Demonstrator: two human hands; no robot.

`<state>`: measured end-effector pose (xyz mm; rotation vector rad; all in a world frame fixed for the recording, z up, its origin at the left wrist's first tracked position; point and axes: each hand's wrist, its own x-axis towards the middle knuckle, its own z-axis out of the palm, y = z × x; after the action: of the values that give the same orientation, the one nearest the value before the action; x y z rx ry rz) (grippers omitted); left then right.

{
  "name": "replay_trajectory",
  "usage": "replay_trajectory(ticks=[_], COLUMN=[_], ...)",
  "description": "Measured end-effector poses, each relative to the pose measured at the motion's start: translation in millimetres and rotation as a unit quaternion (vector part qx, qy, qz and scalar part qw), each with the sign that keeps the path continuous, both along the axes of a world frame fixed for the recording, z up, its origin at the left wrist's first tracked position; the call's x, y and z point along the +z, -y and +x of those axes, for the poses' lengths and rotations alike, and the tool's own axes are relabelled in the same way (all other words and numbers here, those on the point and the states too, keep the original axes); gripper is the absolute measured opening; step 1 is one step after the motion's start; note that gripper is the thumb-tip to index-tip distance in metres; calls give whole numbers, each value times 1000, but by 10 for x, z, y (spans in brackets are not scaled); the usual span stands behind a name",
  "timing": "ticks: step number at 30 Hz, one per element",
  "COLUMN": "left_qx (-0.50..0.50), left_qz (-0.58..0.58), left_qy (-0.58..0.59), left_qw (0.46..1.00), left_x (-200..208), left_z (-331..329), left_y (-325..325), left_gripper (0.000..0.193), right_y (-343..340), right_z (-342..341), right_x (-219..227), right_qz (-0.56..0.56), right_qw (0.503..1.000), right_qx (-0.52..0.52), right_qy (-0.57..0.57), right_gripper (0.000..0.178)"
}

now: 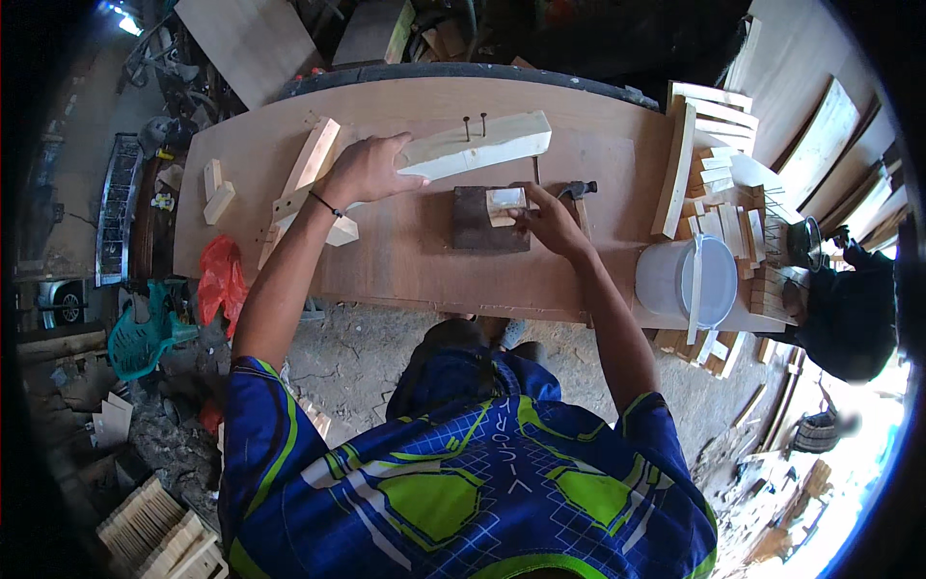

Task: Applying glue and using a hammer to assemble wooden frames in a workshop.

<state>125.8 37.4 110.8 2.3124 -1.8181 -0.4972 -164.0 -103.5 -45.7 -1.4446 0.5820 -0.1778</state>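
My left hand (371,172) grips one end of a pale wooden block (482,145), fingers wrapped round it. Two nails (476,125) stand up from the block's top. My right hand (552,224) has its fingers closed on a small piece of wood (506,206) with a whitish top. This piece is over a dark brown board (473,234) on the table; whether it touches the board I cannot tell. Just beyond the right hand lies a hammer (580,190) with a dark head. Under my left forearm rest several wooden pieces (314,154), partly hidden by the arm.
A white bucket (666,280) stands at the right end of the wooden table (405,275), with stacked wood pieces (709,198) behind it. Two small blocks (220,198) and a red plastic bag (220,280) are at the left. Another person (849,318) is at the far right.
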Motion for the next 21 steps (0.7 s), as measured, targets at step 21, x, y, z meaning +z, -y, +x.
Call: replay_trajectory(ticks=[21], left_qx=[-26], left_qz=[-17], left_qy=[33], left_qw=[999], left_x=[-400], left_z=[-350], left_y=[-143], left_gripper=[54], right_y=[26], right_z=[371], right_x=[-247], right_qz=[-97], right_qw=[991], right_qx=[-73], right_qy=[53], right_gripper=[44])
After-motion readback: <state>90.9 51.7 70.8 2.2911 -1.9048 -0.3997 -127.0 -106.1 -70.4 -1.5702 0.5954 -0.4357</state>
